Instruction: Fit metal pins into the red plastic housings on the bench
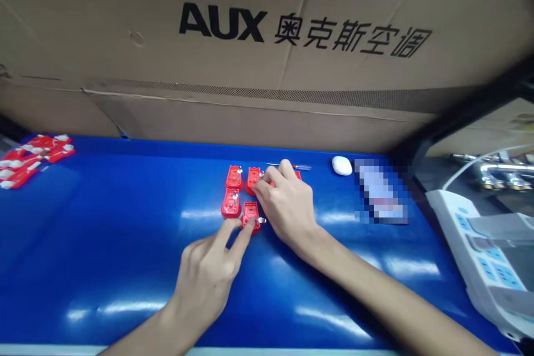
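Observation:
Several small red plastic housings, each with a small silvery metal piece on it, stand in a cluster on the blue tabletop (pixel 125 222). With thumb and forefinger, my left hand (pixel 208 264) grips the nearest red plastic housing (pixel 251 210), whose metal piece (pixel 261 221) sticks out to the right. Just behind it, my right hand (pixel 287 200) has its fingers drawn together at the right edge of another red housing (pixel 253 177); what lies between the fingertips is hidden. Two more housings stand to the left, an upper one (pixel 234 177) and a lower one (pixel 231 204). Red parts show partly behind my right hand.
A screwdriver (pixel 301 167) lies behind my right hand. Farther right are a white rounded case (pixel 342 166), a blurred-out phone-like object (pixel 381 192) and a white power strip (pixel 479 256). Red-and-white parts (pixel 35 158) are piled far left. A large cardboard sheet (pixel 233 67) stands behind.

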A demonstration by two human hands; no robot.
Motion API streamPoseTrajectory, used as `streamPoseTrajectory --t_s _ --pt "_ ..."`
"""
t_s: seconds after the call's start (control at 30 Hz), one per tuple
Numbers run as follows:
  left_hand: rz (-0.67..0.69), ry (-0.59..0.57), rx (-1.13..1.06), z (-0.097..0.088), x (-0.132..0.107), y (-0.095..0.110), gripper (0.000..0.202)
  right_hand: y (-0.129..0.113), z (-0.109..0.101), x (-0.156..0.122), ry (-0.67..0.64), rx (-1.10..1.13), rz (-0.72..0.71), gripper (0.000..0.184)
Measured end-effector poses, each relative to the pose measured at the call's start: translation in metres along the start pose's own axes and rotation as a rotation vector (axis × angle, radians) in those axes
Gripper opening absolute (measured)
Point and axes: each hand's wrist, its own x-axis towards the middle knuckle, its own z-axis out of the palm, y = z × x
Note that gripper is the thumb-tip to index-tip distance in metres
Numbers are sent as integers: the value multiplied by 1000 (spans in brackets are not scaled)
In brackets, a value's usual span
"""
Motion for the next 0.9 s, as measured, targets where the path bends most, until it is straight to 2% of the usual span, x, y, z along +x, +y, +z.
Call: streamPoseTrajectory --t_s 0.13,0.43,0.73,0.9 --pt "37 18 48 0 7 -1 52 1 0 2 -22 -1 3 30" --pt "85 19 97 1 13 -6 50 6 0 3 -65 45 28 24" --pt "118 41 118 4 14 -5 48 13 -20 0 -156 109 39 24" --pt "118 49 131 4 18 -3 45 15 -24 -1 -220 122 18 28"
